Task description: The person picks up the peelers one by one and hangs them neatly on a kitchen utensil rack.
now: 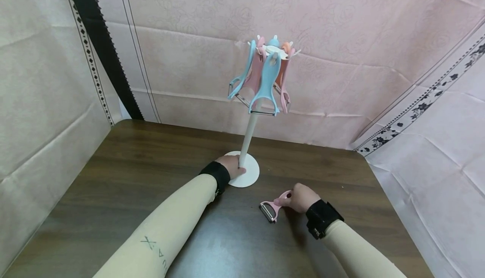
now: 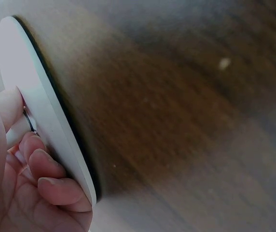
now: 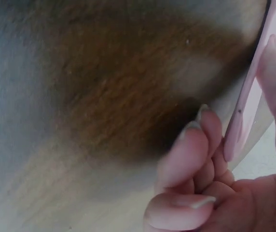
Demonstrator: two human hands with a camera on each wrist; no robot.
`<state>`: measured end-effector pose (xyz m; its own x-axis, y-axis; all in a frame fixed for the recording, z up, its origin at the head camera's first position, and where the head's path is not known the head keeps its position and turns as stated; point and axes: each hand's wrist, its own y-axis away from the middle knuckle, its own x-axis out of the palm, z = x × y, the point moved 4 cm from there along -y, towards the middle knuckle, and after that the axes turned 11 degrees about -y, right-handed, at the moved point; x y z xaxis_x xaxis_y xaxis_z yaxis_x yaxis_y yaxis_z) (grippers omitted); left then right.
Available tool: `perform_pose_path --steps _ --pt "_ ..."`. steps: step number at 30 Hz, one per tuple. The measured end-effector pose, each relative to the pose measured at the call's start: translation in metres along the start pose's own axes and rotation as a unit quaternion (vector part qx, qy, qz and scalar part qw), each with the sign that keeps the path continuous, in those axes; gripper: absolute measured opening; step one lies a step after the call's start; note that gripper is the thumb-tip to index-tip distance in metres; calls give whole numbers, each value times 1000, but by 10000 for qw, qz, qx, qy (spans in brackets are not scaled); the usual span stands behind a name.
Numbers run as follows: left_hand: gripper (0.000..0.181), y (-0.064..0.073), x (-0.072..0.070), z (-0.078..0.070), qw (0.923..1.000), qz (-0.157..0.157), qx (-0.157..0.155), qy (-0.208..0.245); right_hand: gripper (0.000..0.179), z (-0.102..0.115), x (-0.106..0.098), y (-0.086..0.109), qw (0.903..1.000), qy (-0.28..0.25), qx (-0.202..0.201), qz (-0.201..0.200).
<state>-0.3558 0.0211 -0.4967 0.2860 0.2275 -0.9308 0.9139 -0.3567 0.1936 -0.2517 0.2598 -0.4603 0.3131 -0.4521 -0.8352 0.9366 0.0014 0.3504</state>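
A white stand (image 1: pixel 249 135) with a round base (image 1: pixel 251 173) rises from the table. My left hand (image 1: pixel 229 166) grips its pole low down; the left wrist view shows fingers curled round it, close against the base. Several Y-shaped peelers hang by their handles from hooks at the top, a light blue peeler (image 1: pixel 270 78) in front, with pink and orange ones around it. To the right of the base, my right hand (image 1: pixel 302 198) pinches a pink peeler (image 1: pixel 278 205) between thumb and fingers, its blade end pointing left. In the right wrist view the peeler (image 3: pixel 244 113) is partly cut off.
The dark brown wooden table (image 1: pixel 170 160) spreads around the stand and both hands. Behind it hangs a pale patterned cloth (image 1: pixel 189 72), with further cloth at the left and right sides. A dark strip (image 1: pixel 104 46) slants down at the back left.
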Motion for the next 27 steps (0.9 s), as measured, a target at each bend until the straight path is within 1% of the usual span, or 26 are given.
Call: perform_pose_path --steps 3,6,9,12,15,19,22,24,27 --pt "47 0 -1 0 10000 9 -1 -31 52 2 0 -1 9998 -198 -12 -39" --pt "47 1 -1 -1 10000 2 -8 -42 51 8 -3 2 9989 -390 -113 -226" --pt "46 2 -1 -1 10000 -36 0 -80 63 15 -6 6 9970 -550 -266 -480" --pt "46 1 0 -1 9999 -70 3 -118 75 19 -7 9 9945 -743 -371 -640" --pt "46 0 1 -1 9998 -81 -22 -153 72 19 -4 8 9917 -945 -447 -743" --pt "46 0 1 0 9998 -52 -55 -158 66 20 1 6 9876 -1100 -684 -885" --pt "46 4 -3 -2 9998 -36 -52 -165 66 22 4 5 9851 -1162 -837 -948" --pt "46 11 -9 -5 9998 -26 -33 -171 66 22 5 5 9840 -1217 -870 -970" --pt "45 15 -13 -8 9999 -3 -33 -139 63 22 5 3 9826 -1317 -886 -961"
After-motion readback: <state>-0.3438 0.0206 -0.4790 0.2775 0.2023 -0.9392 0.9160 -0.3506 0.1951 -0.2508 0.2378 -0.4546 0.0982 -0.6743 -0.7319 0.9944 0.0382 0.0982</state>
